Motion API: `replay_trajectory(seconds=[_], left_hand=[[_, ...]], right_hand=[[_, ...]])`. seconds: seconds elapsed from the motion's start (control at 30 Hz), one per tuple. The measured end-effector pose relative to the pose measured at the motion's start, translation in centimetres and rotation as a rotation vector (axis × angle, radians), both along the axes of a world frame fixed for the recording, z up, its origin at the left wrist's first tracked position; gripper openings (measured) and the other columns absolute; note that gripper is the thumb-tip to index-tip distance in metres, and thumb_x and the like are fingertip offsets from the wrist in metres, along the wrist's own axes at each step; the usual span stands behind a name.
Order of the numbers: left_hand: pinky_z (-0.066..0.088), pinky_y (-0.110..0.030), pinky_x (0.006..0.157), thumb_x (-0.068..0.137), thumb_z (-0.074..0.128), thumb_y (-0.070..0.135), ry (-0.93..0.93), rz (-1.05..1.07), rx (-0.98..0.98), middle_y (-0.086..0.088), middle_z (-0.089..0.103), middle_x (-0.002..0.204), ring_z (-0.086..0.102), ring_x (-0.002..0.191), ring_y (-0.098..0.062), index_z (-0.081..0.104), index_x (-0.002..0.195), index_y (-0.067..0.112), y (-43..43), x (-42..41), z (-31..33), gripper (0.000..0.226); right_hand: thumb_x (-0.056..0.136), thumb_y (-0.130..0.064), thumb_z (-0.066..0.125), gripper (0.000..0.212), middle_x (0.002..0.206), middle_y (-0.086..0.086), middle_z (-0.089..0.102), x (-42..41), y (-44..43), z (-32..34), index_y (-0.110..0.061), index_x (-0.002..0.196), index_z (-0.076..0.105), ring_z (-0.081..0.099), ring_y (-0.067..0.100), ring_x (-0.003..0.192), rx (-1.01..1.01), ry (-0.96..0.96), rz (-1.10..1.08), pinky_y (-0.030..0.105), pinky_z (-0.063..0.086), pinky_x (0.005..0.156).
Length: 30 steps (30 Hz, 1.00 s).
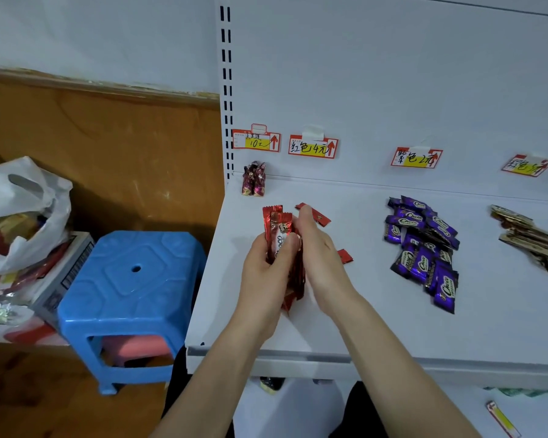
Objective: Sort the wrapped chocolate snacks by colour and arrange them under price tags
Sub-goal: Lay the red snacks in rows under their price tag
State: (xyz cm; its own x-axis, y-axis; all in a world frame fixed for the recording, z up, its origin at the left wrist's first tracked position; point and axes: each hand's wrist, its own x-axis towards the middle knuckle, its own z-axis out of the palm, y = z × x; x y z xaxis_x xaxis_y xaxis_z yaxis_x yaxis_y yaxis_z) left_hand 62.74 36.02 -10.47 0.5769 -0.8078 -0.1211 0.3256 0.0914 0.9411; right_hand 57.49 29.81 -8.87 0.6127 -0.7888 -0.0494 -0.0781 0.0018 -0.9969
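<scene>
My left hand [268,270] grips a bundle of red wrapped chocolate snacks [276,230] above the white shelf [345,311]. My right hand [321,251] lies against the right side of the bundle with straight fingers. Two loose red snacks lie behind it, one [321,216] at the fingertips, one [345,257] by the palm. The red price tag [313,147] hangs on the back panel above. A pile of purple snacks [424,248] sits under the purple tag [416,158]. Brown-gold snacks [529,235] lie under the far-right tag [527,165].
A small cluster of maroon foil sweets [253,179] stands under the leftmost tag [256,140]. Left of the shelf stand a blue plastic stool [130,289], a white plastic bag [23,213] of goods and a carton [64,267]. A lower shelf [519,415] shows below.
</scene>
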Motion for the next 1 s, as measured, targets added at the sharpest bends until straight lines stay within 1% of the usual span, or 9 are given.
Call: replay_trajectory(seconds=[0.07,0.13,0.23,0.33,0.47,0.6,0.8,0.9,1.0], left_hand=[[0.052,-0.022,0.056,0.091,0.057,0.031,0.089,-0.005,0.024,0.005,0.071,0.083,0.067,0.070,-0.004,0.064,0.102,0.023,0.2,0.9,0.3,0.015],[0.048,-0.019,0.049,0.090,0.060,0.029,0.160,0.009,0.030,0.004,0.069,0.078,0.064,0.061,-0.002,0.064,0.104,0.017,0.5,1.8,0.6,0.019],[0.048,-0.020,0.047,0.088,0.062,0.028,0.255,0.026,0.036,0.002,0.066,0.074,0.063,0.062,-0.007,0.065,0.102,0.015,0.9,2.8,0.7,0.020],[0.054,-0.023,0.053,0.087,0.063,0.029,0.310,0.033,0.044,0.001,0.069,0.076,0.066,0.066,-0.009,0.066,0.100,0.018,1.2,3.5,0.5,0.018],[0.055,-0.026,0.057,0.086,0.063,0.028,0.330,0.032,0.054,0.001,0.067,0.069,0.065,0.064,-0.011,0.066,0.091,0.018,1.5,4.1,0.1,0.012],[0.047,-0.020,0.044,0.088,0.062,0.027,0.333,0.019,0.072,0.001,0.061,0.063,0.058,0.053,-0.008,0.061,0.086,0.015,1.8,4.3,0.0,0.012],[0.036,-0.016,0.038,0.090,0.058,0.029,0.335,0.018,0.088,0.000,0.054,0.065,0.049,0.048,-0.007,0.057,0.092,0.015,2.0,4.5,-0.3,0.015],[0.033,-0.015,0.038,0.090,0.057,0.030,0.333,0.009,0.088,0.000,0.051,0.066,0.046,0.048,-0.007,0.055,0.093,0.015,2.0,4.5,-0.1,0.015],[0.031,-0.015,0.038,0.091,0.056,0.030,0.339,0.005,0.090,0.001,0.049,0.066,0.043,0.048,-0.007,0.055,0.097,0.015,2.2,4.5,0.1,0.017]], right_hand=[[0.097,-0.047,0.032,0.041,0.093,-0.020,0.068,0.0,-2.3,0.0,-0.033,0.088,0.070,0.060,-0.010,0.088,-0.101,0.084,0.010,0.001,0.041,0.064],[0.096,-0.032,0.044,0.030,0.106,-0.003,0.066,0.3,-5.6,-0.4,-0.013,0.100,0.066,0.058,0.010,0.101,-0.372,0.274,-0.099,0.014,0.041,0.073],[0.093,-0.029,0.052,0.034,0.118,0.010,0.060,0.4,-10.2,-1.4,-0.004,0.115,0.057,0.053,0.025,0.111,-0.589,0.645,-0.116,0.027,0.037,0.085],[0.090,-0.032,0.056,0.039,0.114,0.013,0.057,0.5,-12.2,-1.9,-0.002,0.115,0.054,0.052,0.030,0.106,-0.690,0.889,-0.028,0.032,0.039,0.079],[0.093,-0.018,0.048,0.026,0.101,0.016,0.061,0.3,-12.7,-1.3,0.003,0.102,0.062,0.055,0.032,0.095,-0.781,0.973,0.104,0.032,0.039,0.073],[0.093,-0.009,0.039,0.023,0.088,0.009,0.054,-2.2,-11.5,-0.7,-0.002,0.093,0.061,0.046,0.023,0.081,-0.791,0.882,0.115,0.029,0.024,0.057],[0.088,-0.027,0.058,0.019,0.093,0.005,0.061,-7.1,-7.8,-1.0,-0.010,0.096,0.065,0.049,0.012,0.093,-0.839,0.753,0.327,0.023,0.034,0.077],[0.086,-0.037,0.060,0.027,0.092,0.000,0.050,-7.2,-6.7,-0.9,-0.014,0.101,0.057,0.049,0.017,0.092,-0.786,0.908,0.348,0.027,0.037,0.076],[0.097,-0.036,0.039,0.030,0.088,0.007,0.051,-6.2,-5.7,-0.6,-0.009,0.090,0.050,0.050,0.027,0.084,-0.912,1.078,0.301,0.033,0.034,0.068]])
